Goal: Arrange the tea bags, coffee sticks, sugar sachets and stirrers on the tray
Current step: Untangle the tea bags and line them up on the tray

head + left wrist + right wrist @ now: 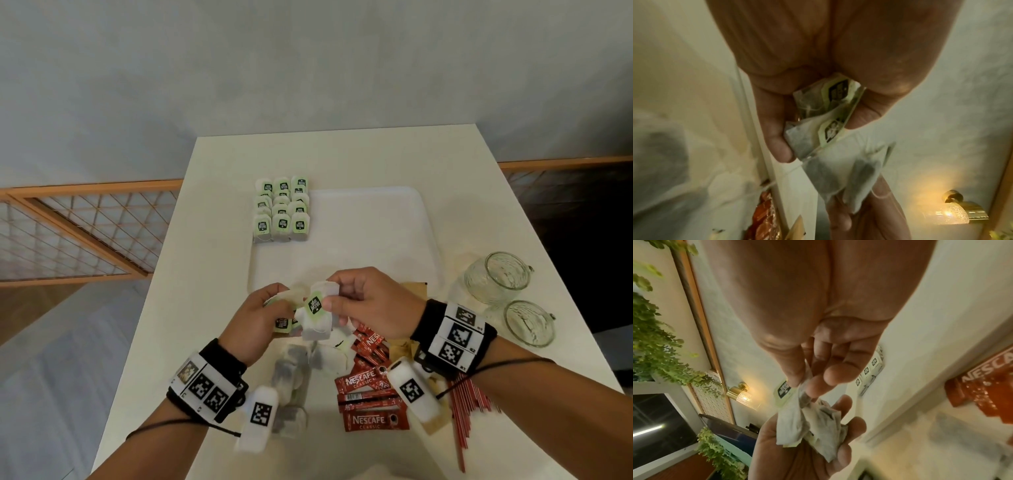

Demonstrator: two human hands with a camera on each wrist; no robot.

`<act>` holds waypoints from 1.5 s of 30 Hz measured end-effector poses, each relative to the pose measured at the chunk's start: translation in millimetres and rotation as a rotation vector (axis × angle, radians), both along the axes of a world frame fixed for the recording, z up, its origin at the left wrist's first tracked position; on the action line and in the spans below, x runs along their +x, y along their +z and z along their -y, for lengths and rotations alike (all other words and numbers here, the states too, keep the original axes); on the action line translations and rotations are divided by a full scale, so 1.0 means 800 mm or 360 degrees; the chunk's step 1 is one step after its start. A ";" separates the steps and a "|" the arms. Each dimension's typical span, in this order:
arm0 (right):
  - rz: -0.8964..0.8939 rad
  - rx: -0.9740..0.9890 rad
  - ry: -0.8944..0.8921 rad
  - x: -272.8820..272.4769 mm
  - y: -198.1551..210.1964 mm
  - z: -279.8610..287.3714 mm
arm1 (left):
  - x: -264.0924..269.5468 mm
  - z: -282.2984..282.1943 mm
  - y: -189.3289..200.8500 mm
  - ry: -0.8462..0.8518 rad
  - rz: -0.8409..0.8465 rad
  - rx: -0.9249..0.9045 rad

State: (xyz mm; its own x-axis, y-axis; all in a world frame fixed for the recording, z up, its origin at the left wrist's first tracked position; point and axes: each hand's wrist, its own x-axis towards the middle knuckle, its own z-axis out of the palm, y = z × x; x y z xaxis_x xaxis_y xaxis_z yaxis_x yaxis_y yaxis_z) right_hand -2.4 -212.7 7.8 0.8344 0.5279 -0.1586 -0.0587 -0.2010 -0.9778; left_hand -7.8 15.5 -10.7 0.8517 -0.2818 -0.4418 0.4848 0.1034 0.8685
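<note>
While your two hands meet above the near edge of the white tray (370, 219), each is busy with tea bags. Your left hand (255, 320) sits palm toward you, wrist bent in, its fingers (777, 146) and thumb curled round a small bunch of tea bags (818, 123). Your right hand (371, 303) reaches across from the other side, knuckles up, thumb and forefinger pinching a single tea bag (317, 317) by its top, the green tag facing up; the other fingers (835, 376) of that hand hang loosely bent behind it. The pinched bag touches the bunch in your left hand.

On the tray's far left corner a neat block of tea bags (281, 209) lies in three rows. On the worktop (219, 205) beneath your wrists lie loose tea bags (291, 377), red Nescafe coffee sticks (371, 401) and red stirrers (466, 407). Two glass cups (510, 301) lie on their sides to the right.
</note>
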 end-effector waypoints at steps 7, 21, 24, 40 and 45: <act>0.0027 -0.0061 -0.0167 0.011 -0.007 -0.012 | 0.006 0.006 0.007 -0.0120 -0.0312 -0.0379; -0.0118 -0.0124 -0.0315 0.010 -0.010 -0.020 | 0.006 0.002 -0.005 -0.0120 -0.0002 -0.0068; -0.0110 -0.0238 -0.0233 0.009 -0.007 -0.015 | 0.009 -0.002 -0.007 -0.0135 0.0096 0.0021; 0.0022 -0.0393 -0.0344 0.040 -0.021 -0.002 | 0.021 -0.031 -0.016 0.0132 0.0096 0.0085; 0.0077 -0.0387 -0.0440 0.082 -0.021 -0.014 | 0.024 -0.042 -0.019 0.0180 0.0055 0.0083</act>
